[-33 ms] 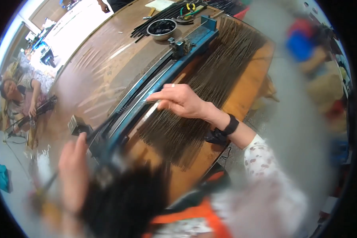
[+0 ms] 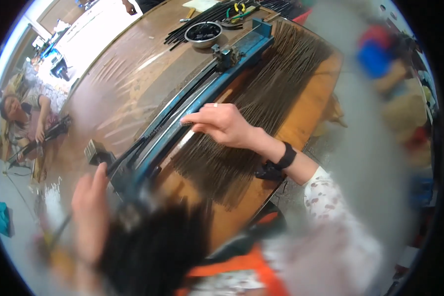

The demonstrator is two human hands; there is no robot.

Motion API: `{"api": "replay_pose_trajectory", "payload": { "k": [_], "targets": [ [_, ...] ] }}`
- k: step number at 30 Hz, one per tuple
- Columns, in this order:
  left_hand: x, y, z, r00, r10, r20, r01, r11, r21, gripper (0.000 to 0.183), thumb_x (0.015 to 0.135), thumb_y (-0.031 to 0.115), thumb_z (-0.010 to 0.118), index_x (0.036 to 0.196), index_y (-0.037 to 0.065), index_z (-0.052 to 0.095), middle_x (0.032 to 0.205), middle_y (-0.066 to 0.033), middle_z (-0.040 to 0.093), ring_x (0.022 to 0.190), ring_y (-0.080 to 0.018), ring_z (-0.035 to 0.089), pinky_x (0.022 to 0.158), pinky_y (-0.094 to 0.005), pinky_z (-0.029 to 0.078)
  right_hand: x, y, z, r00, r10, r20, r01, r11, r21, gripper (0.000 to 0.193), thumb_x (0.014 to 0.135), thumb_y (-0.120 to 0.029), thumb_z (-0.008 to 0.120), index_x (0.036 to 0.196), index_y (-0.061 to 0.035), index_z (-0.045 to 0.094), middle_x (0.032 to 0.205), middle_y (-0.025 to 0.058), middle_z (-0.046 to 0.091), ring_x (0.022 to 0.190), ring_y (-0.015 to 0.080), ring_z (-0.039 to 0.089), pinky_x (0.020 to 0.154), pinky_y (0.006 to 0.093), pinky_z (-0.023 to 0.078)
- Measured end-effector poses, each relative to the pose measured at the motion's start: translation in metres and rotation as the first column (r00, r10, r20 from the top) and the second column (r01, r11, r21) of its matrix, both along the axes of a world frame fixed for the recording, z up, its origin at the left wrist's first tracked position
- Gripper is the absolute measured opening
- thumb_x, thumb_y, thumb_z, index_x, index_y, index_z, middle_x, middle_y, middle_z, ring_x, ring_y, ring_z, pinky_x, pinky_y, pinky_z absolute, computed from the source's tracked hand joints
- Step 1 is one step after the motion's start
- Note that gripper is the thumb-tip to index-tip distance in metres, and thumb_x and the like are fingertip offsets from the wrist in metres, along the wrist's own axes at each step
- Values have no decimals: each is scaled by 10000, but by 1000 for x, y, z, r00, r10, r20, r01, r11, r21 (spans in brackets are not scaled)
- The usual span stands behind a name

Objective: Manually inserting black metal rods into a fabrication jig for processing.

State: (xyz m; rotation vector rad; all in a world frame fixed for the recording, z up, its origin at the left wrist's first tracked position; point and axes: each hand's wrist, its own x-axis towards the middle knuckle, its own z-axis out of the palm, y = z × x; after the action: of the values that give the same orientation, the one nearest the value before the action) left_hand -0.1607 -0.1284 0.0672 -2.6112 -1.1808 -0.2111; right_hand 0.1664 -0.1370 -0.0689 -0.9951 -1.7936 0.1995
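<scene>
A long blue metal rail fixture (image 2: 202, 102) runs slantwise across the table, with black strips (image 2: 133, 154) lying along its near end. Over its middle is my right hand (image 2: 224, 127), closed in a pinch with the index finger pointing left. A small dark piece shows at its fingertips, too small to name. My left hand (image 2: 91, 209) is smeared at the lower left beside the strips' near end; its grip is unclear. Under my right hand, a wide layer of thin dark rods (image 2: 261, 103) covers the table right of the rail. A metal clamp block (image 2: 226, 56) sits on the rail's far part.
Beyond the rail stand a metal bowl (image 2: 203, 35) of black pieces, pliers (image 2: 238, 11) and loose black strips (image 2: 190, 30). A small block (image 2: 94, 152) lies near my left hand. Another person (image 2: 27, 118) holds a dark bundle at the left. A blurred black mass (image 2: 153, 246) fills the near foreground.
The view has shifted very slightly. At my right hand's fingertips a dark piece now shows more plainly, and the fingers have moved a little. My left hand stays nearly in place.
</scene>
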Motion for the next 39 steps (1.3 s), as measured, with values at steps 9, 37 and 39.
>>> {"api": "replay_pose_trajectory", "payload": {
  "k": [9, 37, 39],
  "targets": [
    [-8, -21, 1, 996, -65, 63, 66, 998, -22, 409, 797, -13, 642, 1189, 99, 657, 741, -123, 489, 701, -299, 540, 600, -423, 437, -73, 12, 15, 997, 21, 75, -39, 965, 259, 464, 821, -194, 767, 1275, -193, 672, 642, 29, 561, 507, 167, 516, 452, 300, 421],
    [-171, -94, -10, 776, 411, 478, -478, 878, 21, 223, 941, 43, 606, 1158, -3, 625, 899, -209, 631, 768, -361, 615, 701, -396, 486, -189, 115, 25, 811, 482, 333, -474, 874, -108, 143, 885, -289, 720, 882, -157, 774, 883, -34, 716, 908, 114, 606, 929, 338, 313],
    [-165, -90, -13, 777, 405, 482, -476, 879, 28, 224, 941, 46, 610, 1159, -3, 626, 898, -210, 633, 766, -360, 615, 700, -393, 488, -190, 114, 22, 793, 513, 329, -513, 853, -96, 142, 883, -284, 722, 869, -152, 774, 823, -29, 693, 880, 129, 592, 934, 345, 308]
  ]
}}
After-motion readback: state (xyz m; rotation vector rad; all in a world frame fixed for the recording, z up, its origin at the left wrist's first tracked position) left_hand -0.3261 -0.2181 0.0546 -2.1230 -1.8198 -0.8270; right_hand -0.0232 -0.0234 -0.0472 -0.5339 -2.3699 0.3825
